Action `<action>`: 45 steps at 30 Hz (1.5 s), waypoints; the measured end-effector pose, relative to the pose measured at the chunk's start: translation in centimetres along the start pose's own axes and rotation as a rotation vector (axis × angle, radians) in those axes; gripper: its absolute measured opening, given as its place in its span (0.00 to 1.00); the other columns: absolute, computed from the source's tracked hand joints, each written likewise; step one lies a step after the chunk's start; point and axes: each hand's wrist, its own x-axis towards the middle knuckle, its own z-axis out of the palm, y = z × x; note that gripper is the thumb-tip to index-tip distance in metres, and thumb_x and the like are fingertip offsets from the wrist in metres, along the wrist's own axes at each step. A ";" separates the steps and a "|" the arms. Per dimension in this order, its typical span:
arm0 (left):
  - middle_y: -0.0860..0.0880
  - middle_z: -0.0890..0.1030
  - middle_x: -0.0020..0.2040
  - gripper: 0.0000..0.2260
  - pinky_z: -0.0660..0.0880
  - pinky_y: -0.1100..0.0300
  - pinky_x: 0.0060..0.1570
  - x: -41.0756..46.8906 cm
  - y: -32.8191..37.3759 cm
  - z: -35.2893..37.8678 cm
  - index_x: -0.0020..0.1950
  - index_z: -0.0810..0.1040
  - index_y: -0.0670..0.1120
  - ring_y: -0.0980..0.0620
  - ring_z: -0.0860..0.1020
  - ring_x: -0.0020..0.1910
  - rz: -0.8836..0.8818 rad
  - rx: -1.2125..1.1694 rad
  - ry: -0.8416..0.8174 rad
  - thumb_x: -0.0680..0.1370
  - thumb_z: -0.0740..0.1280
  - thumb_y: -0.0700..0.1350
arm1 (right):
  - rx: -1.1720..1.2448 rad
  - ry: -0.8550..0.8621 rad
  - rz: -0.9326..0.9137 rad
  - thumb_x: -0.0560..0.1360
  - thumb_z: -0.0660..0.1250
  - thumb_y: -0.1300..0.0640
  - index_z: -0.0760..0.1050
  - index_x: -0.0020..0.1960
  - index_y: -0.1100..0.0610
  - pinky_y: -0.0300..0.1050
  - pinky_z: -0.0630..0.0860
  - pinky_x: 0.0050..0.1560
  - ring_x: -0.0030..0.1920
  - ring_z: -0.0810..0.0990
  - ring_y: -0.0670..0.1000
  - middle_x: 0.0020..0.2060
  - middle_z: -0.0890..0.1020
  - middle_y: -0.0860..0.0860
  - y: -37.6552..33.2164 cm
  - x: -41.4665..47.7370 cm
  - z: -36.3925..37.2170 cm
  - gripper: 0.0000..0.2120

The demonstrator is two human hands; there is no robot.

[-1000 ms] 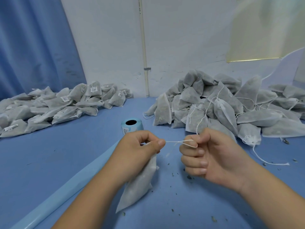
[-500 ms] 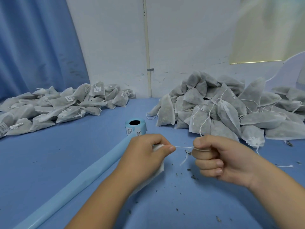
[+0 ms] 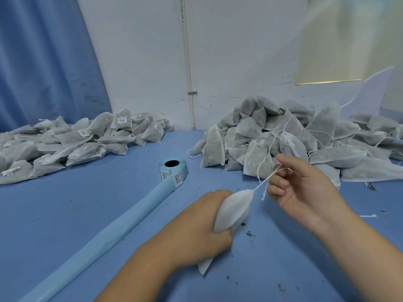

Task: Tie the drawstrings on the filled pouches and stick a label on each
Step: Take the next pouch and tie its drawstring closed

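A small packing workroom: heaps of filled pouches (image 3: 305,144) and a label roll (image 3: 173,170) on a blue table (image 3: 76,210).

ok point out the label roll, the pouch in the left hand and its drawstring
label roll (image 3: 174,171): head view, blue side below the core hole
pouch (image 3: 234,209): head view, middle of its white body
drawstring (image 3: 264,181): head view, taut stretch just off the pouch mouth

White pouch (image 3: 234,209), blue table (image 3: 87,203)

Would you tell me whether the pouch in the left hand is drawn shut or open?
Drawn shut: the pouch tapers to a point where the taut drawstring, pinched by the right hand, leaves it.
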 end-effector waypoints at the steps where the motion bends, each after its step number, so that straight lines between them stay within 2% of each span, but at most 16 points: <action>1: 0.65 0.72 0.57 0.20 0.71 0.62 0.56 0.0 0.1 0.0 0.61 0.64 0.69 0.67 0.71 0.56 -0.006 -0.038 -0.018 0.72 0.65 0.57 | -0.004 0.000 -0.016 0.65 0.70 0.58 0.65 0.34 0.53 0.36 0.61 0.22 0.23 0.63 0.45 0.27 0.68 0.48 0.0 0.0 0.0 0.12; 4: 0.65 0.79 0.53 0.21 0.73 0.63 0.55 -0.1 0.7 0.0 0.57 0.75 0.64 0.66 0.76 0.52 -0.083 -0.228 -0.100 0.68 0.60 0.69 | -0.038 -0.016 -0.042 0.65 0.71 0.55 0.68 0.35 0.53 0.36 0.62 0.22 0.23 0.65 0.45 0.27 0.70 0.47 0.2 -0.1 0.1 0.11; 6: 0.62 0.77 0.42 0.21 0.72 0.58 0.49 -0.1 0.8 0.1 0.43 0.77 0.55 0.60 0.76 0.42 -0.132 -0.343 -0.128 0.69 0.59 0.70 | -0.065 -0.021 -0.061 0.67 0.70 0.55 0.69 0.36 0.53 0.36 0.63 0.22 0.22 0.65 0.44 0.27 0.71 0.47 0.3 -0.1 0.1 0.10; 7: 0.59 0.76 0.39 0.20 0.72 0.56 0.47 0.0 0.9 0.1 0.41 0.77 0.52 0.59 0.74 0.39 -0.143 -0.359 -0.142 0.70 0.60 0.68 | -0.078 -0.020 -0.068 0.68 0.70 0.54 0.69 0.36 0.53 0.36 0.63 0.22 0.23 0.65 0.44 0.27 0.70 0.47 0.3 -0.1 0.1 0.10; 10: 0.52 0.77 0.40 0.22 0.73 0.55 0.47 0.0 1.1 0.3 0.49 0.81 0.46 0.57 0.74 0.40 -0.122 -0.300 -0.243 0.70 0.65 0.62 | -0.115 -0.020 -0.092 0.67 0.70 0.54 0.69 0.36 0.53 0.36 0.64 0.22 0.24 0.65 0.44 0.27 0.69 0.47 0.4 -0.2 0.0 0.10; 12: 0.54 0.79 0.39 0.22 0.75 0.56 0.45 -0.1 1.4 0.6 0.46 0.81 0.45 0.57 0.76 0.38 -0.171 -0.314 -0.259 0.67 0.67 0.63 | -0.157 -0.016 -0.134 0.67 0.71 0.53 0.70 0.36 0.53 0.36 0.64 0.24 0.24 0.66 0.45 0.28 0.70 0.48 0.5 -0.5 0.2 0.09; 15: 0.60 0.79 0.32 0.09 0.74 0.66 0.37 0.2 1.6 1.1 0.35 0.79 0.54 0.62 0.77 0.32 -0.239 -0.344 -0.096 0.71 0.69 0.57 | -0.312 0.006 -0.277 0.68 0.71 0.53 0.72 0.35 0.53 0.38 0.64 0.27 0.25 0.66 0.47 0.25 0.70 0.48 0.7 -1.1 0.5 0.09; 19: 0.56 0.75 0.28 0.12 0.68 0.67 0.27 0.8 1.1 1.0 0.32 0.75 0.52 0.57 0.73 0.27 -0.330 -0.448 0.215 0.76 0.66 0.52 | -0.667 -0.063 -0.612 0.72 0.73 0.58 0.74 0.33 0.52 0.34 0.67 0.30 0.27 0.68 0.44 0.25 0.73 0.45 1.6 -2.1 1.4 0.12; 21: 0.56 0.76 0.28 0.14 0.69 0.66 0.28 0.9 1.0 0.7 0.30 0.75 0.52 0.56 0.74 0.27 -0.345 -0.517 0.294 0.76 0.66 0.52 | -0.842 -0.176 -0.751 0.71 0.74 0.58 0.75 0.34 0.51 0.33 0.69 0.32 0.29 0.70 0.43 0.29 0.75 0.44 2.4 -2.7 1.7 0.10; 24: 0.55 0.74 0.29 0.14 0.68 0.61 0.33 1.1 0.6 0.5 0.30 0.73 0.52 0.54 0.72 0.30 -0.352 -0.607 0.342 0.75 0.67 0.52 | -1.302 -0.330 -0.946 0.71 0.71 0.55 0.80 0.38 0.52 0.39 0.73 0.36 0.35 0.74 0.44 0.35 0.75 0.43 3.9 -3.2 1.5 0.03; 28: 0.53 0.70 0.29 0.12 0.68 0.65 0.29 1.2 0.6 0.1 0.31 0.70 0.52 0.54 0.69 0.27 -0.387 -0.709 0.290 0.73 0.66 0.55 | -1.466 -0.391 -0.894 0.72 0.68 0.54 0.84 0.44 0.51 0.45 0.75 0.37 0.39 0.74 0.43 0.39 0.75 0.44 4.8 -3.1 1.0 0.06; 32: 0.48 0.77 0.34 0.13 0.77 0.58 0.36 1.0 0.5 -0.5 0.38 0.77 0.50 0.51 0.77 0.33 -0.344 -0.825 0.165 0.69 0.67 0.59 | -1.428 -0.363 -0.841 0.74 0.66 0.52 0.83 0.44 0.49 0.44 0.73 0.37 0.39 0.74 0.43 0.39 0.74 0.41 4.6 -2.7 0.7 0.07; 36: 0.48 0.79 0.36 0.09 0.76 0.56 0.38 0.9 0.3 -0.7 0.38 0.79 0.50 0.50 0.79 0.35 -0.331 -0.805 0.161 0.70 0.67 0.55 | -1.388 -0.424 -0.831 0.75 0.64 0.49 0.83 0.46 0.48 0.44 0.74 0.41 0.42 0.75 0.43 0.41 0.75 0.42 4.5 -2.9 0.8 0.10; 40: 0.49 0.77 0.34 0.05 0.71 0.55 0.40 0.8 -0.1 -1.6 0.35 0.79 0.50 0.51 0.76 0.35 -0.378 -0.787 0.241 0.67 0.67 0.50 | -1.265 -0.454 -0.789 0.74 0.67 0.52 0.83 0.51 0.48 0.38 0.74 0.44 0.46 0.78 0.45 0.45 0.78 0.42 4.9 -3.5 1.4 0.08; 42: 0.48 0.77 0.33 0.04 0.70 0.55 0.39 0.9 -1.2 -3.0 0.36 0.78 0.48 0.50 0.75 0.34 -0.460 -0.820 0.376 0.68 0.68 0.47 | -1.109 -0.391 -0.700 0.74 0.66 0.51 0.82 0.49 0.45 0.34 0.73 0.43 0.45 0.79 0.46 0.44 0.80 0.42 5.3 -3.6 2.1 0.08; 45: 0.43 0.77 0.39 0.05 0.72 0.55 0.40 0.5 -4.8 -5.4 0.46 0.79 0.42 0.47 0.77 0.39 -0.600 -0.986 0.618 0.75 0.65 0.42 | -0.996 -0.259 -0.489 0.75 0.69 0.55 0.80 0.45 0.43 0.31 0.71 0.40 0.40 0.78 0.42 0.40 0.80 0.39 6.7 -2.4 3.1 0.06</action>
